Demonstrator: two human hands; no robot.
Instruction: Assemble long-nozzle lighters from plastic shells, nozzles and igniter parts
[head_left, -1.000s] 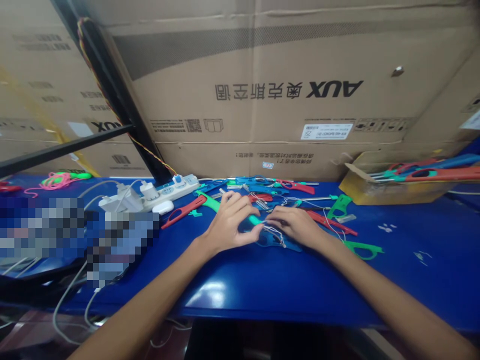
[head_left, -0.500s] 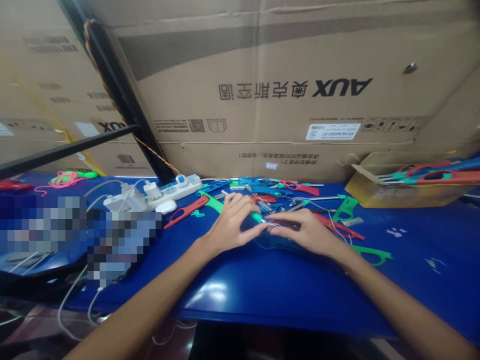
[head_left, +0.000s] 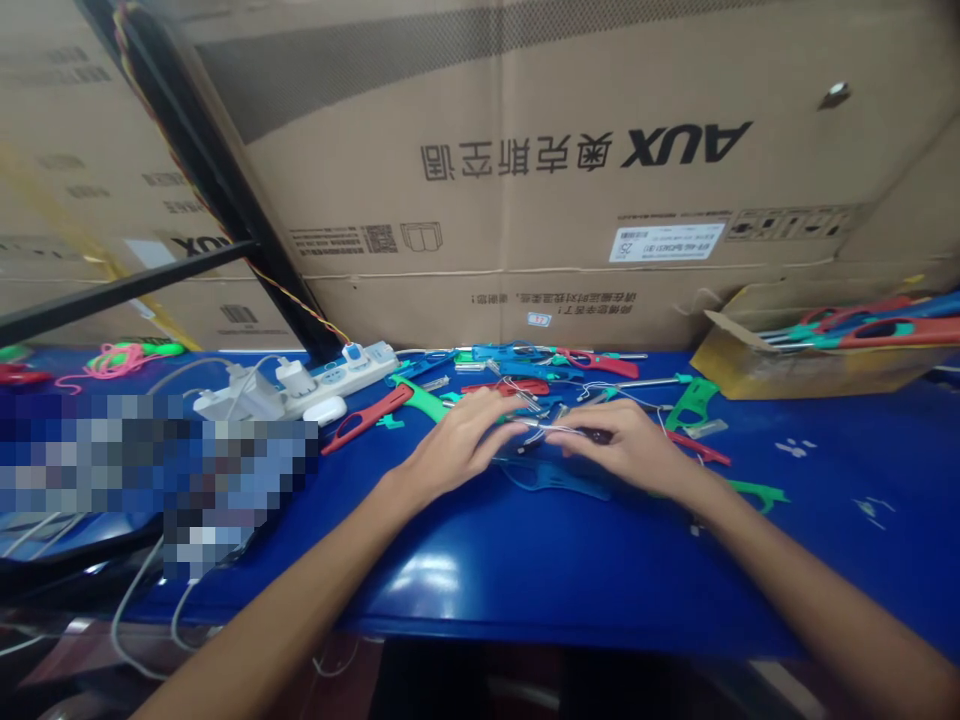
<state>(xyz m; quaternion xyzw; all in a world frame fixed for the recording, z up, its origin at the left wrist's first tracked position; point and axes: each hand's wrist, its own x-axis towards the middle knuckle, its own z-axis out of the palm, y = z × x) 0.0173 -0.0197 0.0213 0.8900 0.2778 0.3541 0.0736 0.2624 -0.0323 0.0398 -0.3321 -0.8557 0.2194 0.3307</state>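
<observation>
My left hand [head_left: 461, 445] pinches one end of a thin metal piece [head_left: 534, 424] with white wires, over the middle of the blue table. My right hand [head_left: 619, 440] is closed on the white wires [head_left: 564, 430] at the other end, and a small dark piece [head_left: 600, 436] shows between its fingers. Just below the hands lies a blue plastic handle shell [head_left: 555, 480]. Behind them are a green handle [head_left: 421, 400], a red handle [head_left: 611, 364] and several metal tubes and blue parts. Fingertip detail is partly hidden.
A white power strip [head_left: 352, 378] with plugs stands at the left, near a red handle [head_left: 367, 418]. An open cardboard box [head_left: 810, 375] of lighters sits at the right. Green handles [head_left: 694, 402] and small scraps [head_left: 796, 448] lie on the right.
My hands have drawn slightly apart, showing more of the white wires between them. The green part that was at my left fingers no longer shows there. The camera view has shifted slightly.
</observation>
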